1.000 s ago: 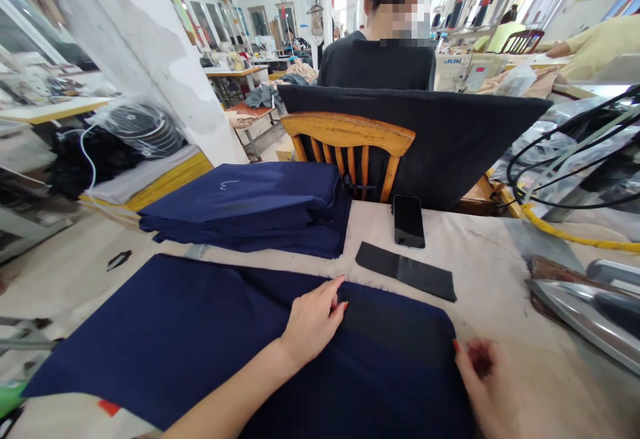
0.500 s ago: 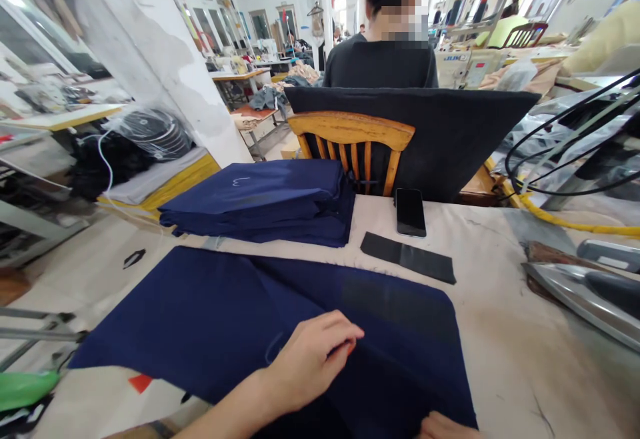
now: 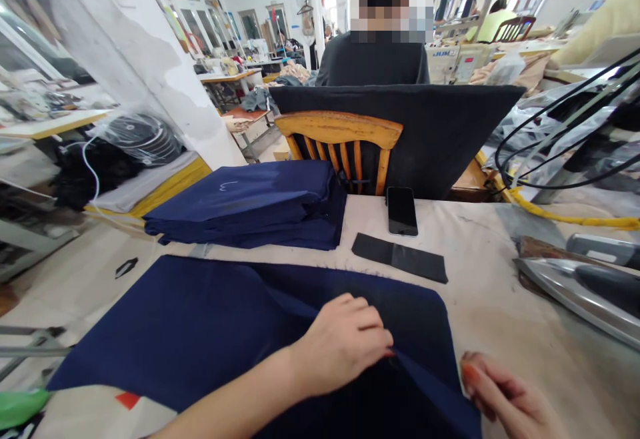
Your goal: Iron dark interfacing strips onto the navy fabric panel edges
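Note:
A dark navy cloth piece [image 3: 190,332] lies spread across the near side of the table, a darker patch showing near its far right corner. My left hand [image 3: 345,339] is over its middle, closed with the fingertips pinching an upper layer and raising it in a fold. At the cloth's right edge is my right hand [image 3: 507,392], fingers curled together against the thumb; whether the edge is caught between them is hidden. Just beyond the cloth lies a black fabric strip [image 3: 400,257].
Behind the cloth sits a stack of folded navy pieces [image 3: 245,199] with a chalk mark. A phone [image 3: 402,212] lies near the far edge, and an iron [image 3: 575,292] rests at right. A person in black [image 3: 375,59] sits beyond a wooden chair back [image 3: 340,129].
My left hand has moved right and lifted a cloth layer into a fold. My right hand has come further into view, up and right along the cloth's edge. The view has shifted slightly.

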Demonstrator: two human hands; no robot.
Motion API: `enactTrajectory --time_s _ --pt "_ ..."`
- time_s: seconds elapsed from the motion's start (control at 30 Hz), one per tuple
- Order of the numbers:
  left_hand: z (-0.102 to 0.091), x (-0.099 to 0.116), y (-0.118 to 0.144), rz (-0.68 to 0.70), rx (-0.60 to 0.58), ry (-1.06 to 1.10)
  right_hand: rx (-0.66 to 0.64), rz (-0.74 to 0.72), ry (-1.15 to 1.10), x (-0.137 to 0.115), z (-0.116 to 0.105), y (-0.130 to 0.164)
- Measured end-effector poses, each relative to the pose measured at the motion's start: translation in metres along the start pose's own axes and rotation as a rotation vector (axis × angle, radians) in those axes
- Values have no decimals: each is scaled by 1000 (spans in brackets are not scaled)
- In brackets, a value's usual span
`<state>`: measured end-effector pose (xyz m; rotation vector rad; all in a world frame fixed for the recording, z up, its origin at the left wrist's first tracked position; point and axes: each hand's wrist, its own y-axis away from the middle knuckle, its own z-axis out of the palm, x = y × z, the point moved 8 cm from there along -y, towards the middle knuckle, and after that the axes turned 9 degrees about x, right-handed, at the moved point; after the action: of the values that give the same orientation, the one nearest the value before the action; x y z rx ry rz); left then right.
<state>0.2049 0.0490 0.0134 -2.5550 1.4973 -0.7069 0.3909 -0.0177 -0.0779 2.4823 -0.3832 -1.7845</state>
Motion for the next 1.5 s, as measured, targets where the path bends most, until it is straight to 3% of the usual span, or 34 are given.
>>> enactTrajectory --time_s 0.1,0.17,0.3,0.47,0.67,0.83,1.1,1.23,1.33,1.43,1.5 --pt "9 -23 -28 7 37 -32 214 86 -7 21 -35 -19" --pt "21 -37 -42 12 39 -50 273 102 0 29 -45 -30" --pt "45 -55 -58 20 23 -60 310 85 26 33 -49 -44" --pt "61 -65 -76 2 -9 -83 326 -16 149 23 -50 -59" --pt "84 -69 -130 -145 -48 -50 410 -116 377 8 -61 -91" --pt "100 -80 -157 -312 -88 -13 394 -187 405 6 -58 -110" --pt "102 -96 -154 -401 -50 187 328 -410 518 -19 -33 -103" --pt "84 -104 -156 -413 35 357 286 -470 633 -22 -20 -108" --pt "44 -120 -137 -413 140 634 285 -473 680 -17 -18 -110" --pt "-18 -144 -87 -458 426 1496 288 -469 689 -13 -20 -111" --pt "-58 -157 -43 -481 622 1729 281 -468 680 -11 -21 -111"
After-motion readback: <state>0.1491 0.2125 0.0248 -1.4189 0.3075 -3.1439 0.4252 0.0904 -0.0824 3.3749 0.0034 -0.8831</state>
